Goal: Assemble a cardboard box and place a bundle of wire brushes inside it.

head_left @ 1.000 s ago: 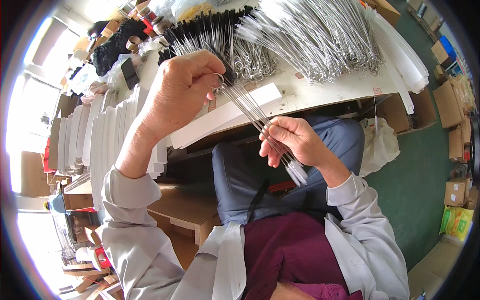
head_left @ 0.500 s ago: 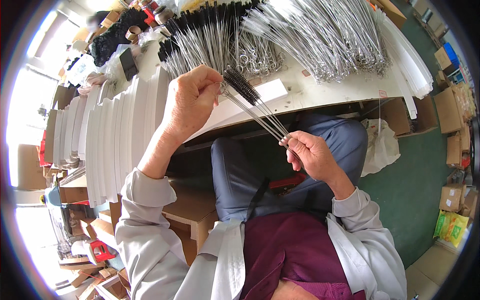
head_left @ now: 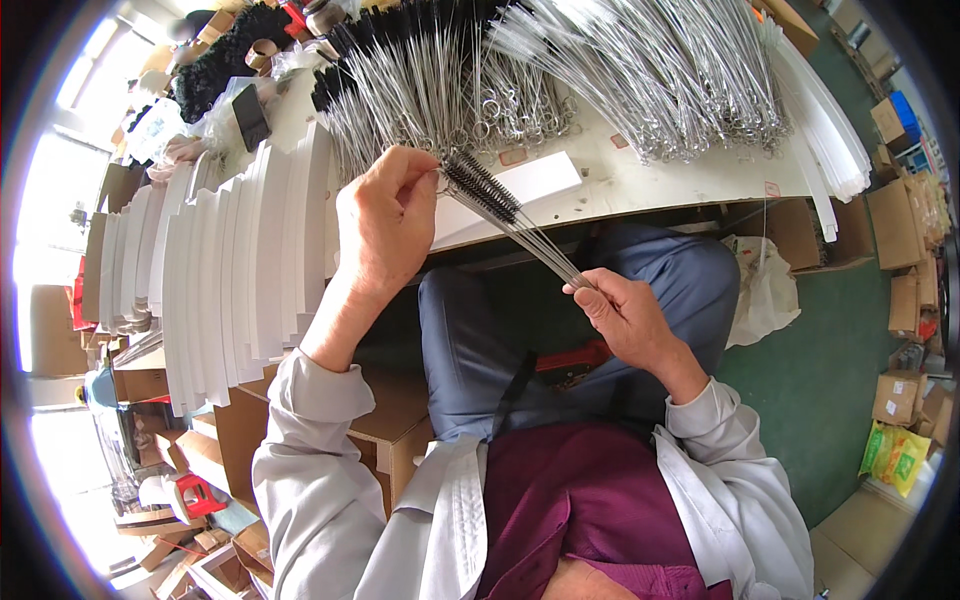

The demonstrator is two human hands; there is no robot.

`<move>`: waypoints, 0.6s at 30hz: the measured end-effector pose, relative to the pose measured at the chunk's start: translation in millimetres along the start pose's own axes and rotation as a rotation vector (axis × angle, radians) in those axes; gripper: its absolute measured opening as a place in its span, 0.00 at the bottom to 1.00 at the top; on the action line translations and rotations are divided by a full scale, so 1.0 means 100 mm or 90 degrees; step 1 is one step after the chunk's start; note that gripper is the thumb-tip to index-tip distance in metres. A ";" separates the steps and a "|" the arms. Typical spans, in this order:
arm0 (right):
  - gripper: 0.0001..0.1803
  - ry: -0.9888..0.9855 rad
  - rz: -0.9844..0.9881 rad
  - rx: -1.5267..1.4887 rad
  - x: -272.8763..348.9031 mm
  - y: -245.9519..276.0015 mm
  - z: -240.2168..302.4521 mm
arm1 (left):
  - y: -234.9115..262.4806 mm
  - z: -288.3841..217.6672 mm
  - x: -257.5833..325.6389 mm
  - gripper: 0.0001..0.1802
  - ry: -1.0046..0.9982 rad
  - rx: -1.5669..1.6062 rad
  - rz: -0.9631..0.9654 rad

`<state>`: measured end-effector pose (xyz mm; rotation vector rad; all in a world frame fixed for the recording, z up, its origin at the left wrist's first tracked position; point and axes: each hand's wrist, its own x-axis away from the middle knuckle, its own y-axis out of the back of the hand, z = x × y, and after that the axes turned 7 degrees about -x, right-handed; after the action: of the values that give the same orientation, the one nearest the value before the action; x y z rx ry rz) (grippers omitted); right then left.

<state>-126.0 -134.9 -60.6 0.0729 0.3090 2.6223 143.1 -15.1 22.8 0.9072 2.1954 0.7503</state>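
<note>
A small bunch of wire brushes (head_left: 510, 218) slants across the middle of the view, black bristle ends up and to the left, bare wire stems down and to the right, held in the air just over the front edge of the desk (head_left: 640, 185); the right hand (head_left: 625, 315) is closed round the lower stem ends, thumb and fingers pinching them together; the left hand (head_left: 385, 225) is curled with its fingertips at the bristle end, touching the brushes there, though whether it grips them I cannot tell. Behind the left hand more brushes (head_left: 420, 70) lie fanned on the desk, bristles away from the person; to the right a larger heap of wires (head_left: 660, 70) with looped ends spreads over the top; a white block (head_left: 535, 180) lies flat just beyond the bristles. Stacks of white sheets (head_left: 240, 250) stand on edge along the left side; cardboard boxes (head_left: 900, 230) sit on the green floor (head_left: 810, 400) to the right.
</note>
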 end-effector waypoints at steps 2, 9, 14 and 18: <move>0.18 0.003 -0.008 -0.008 -0.01 -0.01 -0.05 | 0.00 -0.03 0.07 0.05 -0.048 -0.036 -0.049; 0.16 -0.035 -0.012 -0.004 0.00 -0.01 -0.12 | -0.11 -0.18 0.33 0.10 -0.413 -0.238 -0.030; 0.16 -0.020 -0.053 -0.031 0.05 0.20 -0.09 | -0.05 -0.07 0.38 0.13 -0.328 -0.205 -0.016; 0.19 -0.056 -0.122 -0.062 0.15 0.50 -0.17 | -0.11 0.22 0.24 0.37 -0.236 -0.359 0.084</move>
<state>-164.5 -174.2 -65.6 0.1196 0.1488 2.4324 141.1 2.2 -6.9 0.8181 1.4974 1.0929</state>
